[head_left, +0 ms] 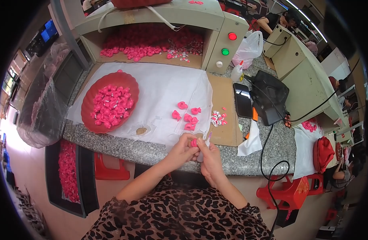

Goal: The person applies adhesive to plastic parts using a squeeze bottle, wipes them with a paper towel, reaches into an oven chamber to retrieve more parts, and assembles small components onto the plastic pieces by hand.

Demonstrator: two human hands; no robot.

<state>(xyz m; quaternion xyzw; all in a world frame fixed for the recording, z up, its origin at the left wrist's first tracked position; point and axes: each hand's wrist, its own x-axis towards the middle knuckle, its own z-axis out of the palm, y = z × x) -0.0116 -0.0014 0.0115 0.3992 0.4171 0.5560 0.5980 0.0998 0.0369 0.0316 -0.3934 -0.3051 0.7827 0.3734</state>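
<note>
Within left hand (184,148), pink piece (194,143)

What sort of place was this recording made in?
Probably a small-parts assembly workshop: a scalloped red bowl heaped with small pink pieces, a black crate holding many more, and a boxy machine with red and green lights on its front.

Light: bright and even on the white sheet (160,88) | lamp: long tube (305,17) glows at upper right | shade: machine (200,14) is dim inside | glare: left edge washed out | lens: edges bent, corners black
</note>
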